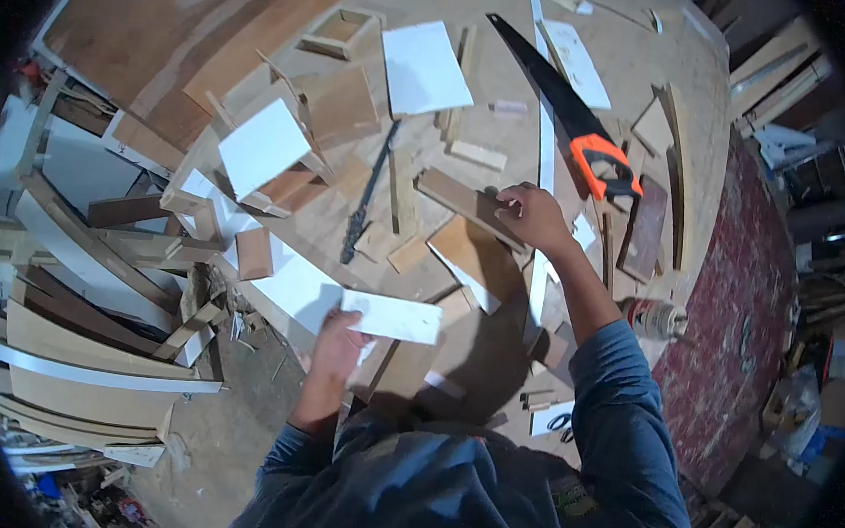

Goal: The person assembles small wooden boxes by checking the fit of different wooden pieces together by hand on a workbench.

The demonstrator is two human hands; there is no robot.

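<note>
My left hand (338, 344) grips a white rectangular board (392, 318) by its left end, thumb on top. My right hand (534, 218) is over the right end of a brown wooden block (460, 201). Its fingers are bent and somewhat apart, with nothing visible between them; whether they touch the block cannot be made out. Below that block lies a brown panel with a white edge (481, 253). A handsaw (598, 163) with an orange and black handle rests beyond my right hand. Left of the block is a long dark tool (369, 193).
A white-topped small wooden assembly (265, 148) stands at left, and a white square panel (427, 68) lies at the back. A can (653, 319) sits near my right forearm, with scissors (560, 422) close to my body. Curved wooden strips (99, 331) crowd the lower left.
</note>
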